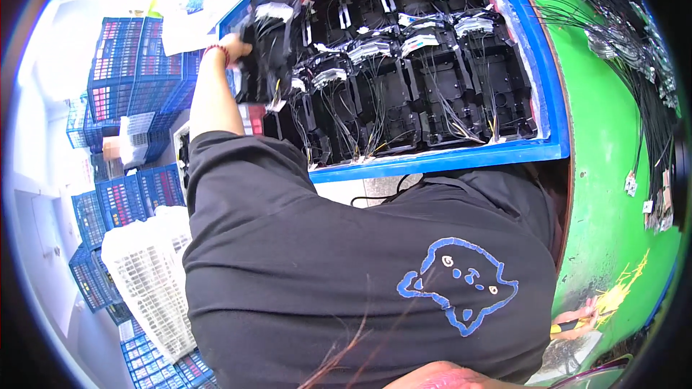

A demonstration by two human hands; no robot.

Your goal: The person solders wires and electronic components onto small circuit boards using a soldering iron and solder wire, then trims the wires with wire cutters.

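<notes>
My left arm reaches out to the far left, and my left hand (234, 49) is closed on the edge of a black plastic housing (265, 54) with thin dark wires and white connectors. The housing is tilted and blurred, above the left end of a blue-framed bin (432, 171). Several similar wired black housings (375, 97) lie in rows inside it. At the lower right, what looks like my right hand (579, 317) lies over the green bench, its fingers round a yellow-handled tool (566, 328). My shirt hides that forearm. Beside those fingers are thin yellow strips (621, 292).
Bundles of black cables (634, 65) with pale ends lie along the green bench (602, 227) on the right. Stacked blue crates (133, 65) stand at the left, with a white crate (148, 281) nearer. The bin's raised blue rim borders the bench.
</notes>
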